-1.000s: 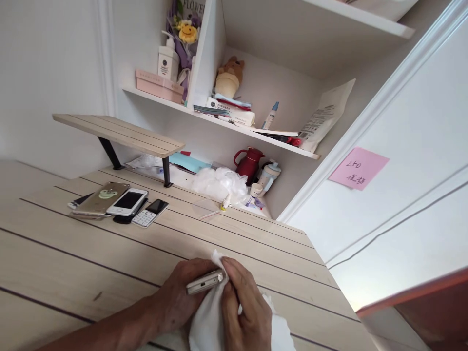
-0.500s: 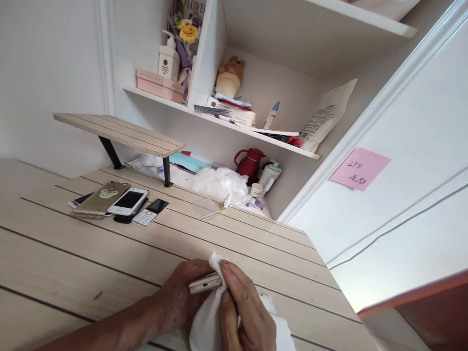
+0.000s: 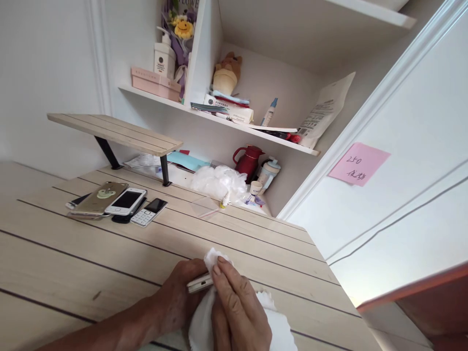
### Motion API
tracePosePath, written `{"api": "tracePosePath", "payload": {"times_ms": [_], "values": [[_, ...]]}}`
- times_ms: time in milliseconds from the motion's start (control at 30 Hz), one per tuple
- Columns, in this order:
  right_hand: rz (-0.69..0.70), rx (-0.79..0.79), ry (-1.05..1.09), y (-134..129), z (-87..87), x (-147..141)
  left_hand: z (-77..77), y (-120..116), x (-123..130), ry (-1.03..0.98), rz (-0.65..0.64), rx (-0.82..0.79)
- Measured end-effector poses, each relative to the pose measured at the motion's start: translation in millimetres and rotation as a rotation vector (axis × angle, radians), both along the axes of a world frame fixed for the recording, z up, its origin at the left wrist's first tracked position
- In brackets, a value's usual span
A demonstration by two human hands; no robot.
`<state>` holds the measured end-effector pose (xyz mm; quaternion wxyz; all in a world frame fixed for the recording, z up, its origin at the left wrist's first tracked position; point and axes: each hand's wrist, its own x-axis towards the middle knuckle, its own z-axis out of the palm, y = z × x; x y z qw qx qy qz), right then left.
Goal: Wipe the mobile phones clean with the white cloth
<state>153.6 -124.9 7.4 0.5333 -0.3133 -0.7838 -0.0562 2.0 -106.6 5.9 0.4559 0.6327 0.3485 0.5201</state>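
Near the front of the slatted wooden table, my left hand point(image 3: 179, 297) is wrapped round a thin white phone point(image 3: 200, 283), whose end with a small port faces me. My right hand point(image 3: 239, 307) presses a white cloth point(image 3: 215, 258) against the phone's right side, fingers bent over it. The cloth hangs down between both hands and spreads to the right under my right hand. Most of the phone is hidden by my hands and the cloth.
Several phones, among them a white keypad phone point(image 3: 149, 212) and a gold one point(image 3: 98, 199), lie at the table's left. Behind are a small wooden riser point(image 3: 117, 134), a clear plastic bag point(image 3: 221, 183), a red jug point(image 3: 248, 161) and a shelf point(image 3: 219, 117) with goods.
My right hand and the cloth have shifted slightly left over the phone's end, covering more of it. The whole view has moved a little.
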Motion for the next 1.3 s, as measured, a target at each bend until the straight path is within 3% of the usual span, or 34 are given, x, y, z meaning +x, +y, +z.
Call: {"api": "tracePosePath", "payload": {"times_ms": [167,300,467,700,967,1167,1300], "values": [[0.033,-0.064,0.105,1,2.3,-2,-3.1,0,2,-0.064,-0.039,-0.076],[-0.003,-0.142,0.115,11,0.8,3,-0.2,0,0,0.034,-0.020,-0.103],[-0.062,-0.286,0.089,21,-1.3,11,6.6,1,-3,0.181,0.017,0.013],[0.017,-0.151,0.131,0,1.4,-1,4.1,-1,1,-0.048,-0.086,-0.139],[-0.084,-0.230,0.125,25,5.6,14,0.4,1,-6,0.106,0.070,0.123],[0.014,-0.156,0.127,1,2.3,0,5.1,-1,3,0.036,-0.003,-0.066],[0.013,-0.157,0.083,14,3.2,7,4.4,0,-3,0.046,-0.007,0.009]]}}
